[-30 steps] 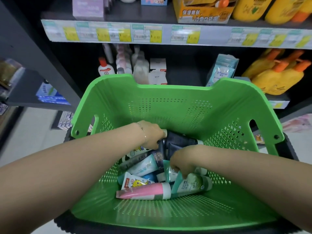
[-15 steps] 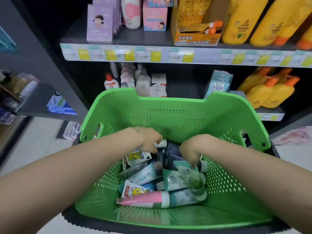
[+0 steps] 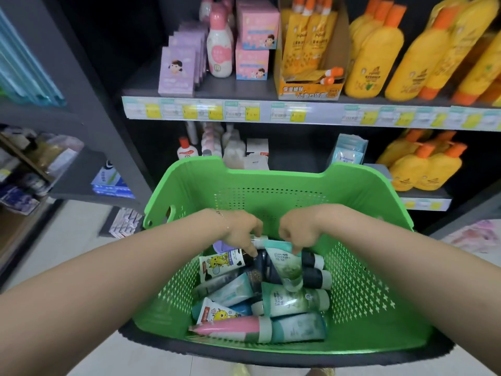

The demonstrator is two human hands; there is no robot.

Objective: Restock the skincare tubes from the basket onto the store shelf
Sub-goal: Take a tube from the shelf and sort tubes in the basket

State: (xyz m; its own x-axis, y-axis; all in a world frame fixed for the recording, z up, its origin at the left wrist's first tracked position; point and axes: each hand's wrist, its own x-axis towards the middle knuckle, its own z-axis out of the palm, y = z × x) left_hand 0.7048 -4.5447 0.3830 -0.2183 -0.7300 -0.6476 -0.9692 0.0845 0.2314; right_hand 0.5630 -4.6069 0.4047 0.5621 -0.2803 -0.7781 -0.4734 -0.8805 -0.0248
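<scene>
A green perforated basket [image 3: 273,185] sits in front of me, holding several skincare tubes: a pink one [image 3: 230,328], teal ones [image 3: 295,301] and cartoon-printed ones [image 3: 221,264]. My right hand [image 3: 299,230] pinches the crimped end of a teal-and-green tube [image 3: 287,270], which hangs cap-down just above the pile. My left hand [image 3: 241,229] is closed around a dark tube with a white cap [image 3: 260,263] at the back of the pile. The store shelf [image 3: 238,88] stands behind the basket.
The upper shelf carries purple boxes [image 3: 177,71], a pink bottle [image 3: 219,54], pink boxes [image 3: 252,61] and yellow bottles [image 3: 374,58]. Below it are white bottles [image 3: 233,150], a wipes pack [image 3: 348,154] and more yellow bottles [image 3: 423,166]. A grey side rack [image 3: 81,175] stands left.
My right hand has risen with the teal-and-green tube, lifting it off the pile. My left hand has risen slightly with the dark tube. The view has tilted up, showing more of the shelf.
</scene>
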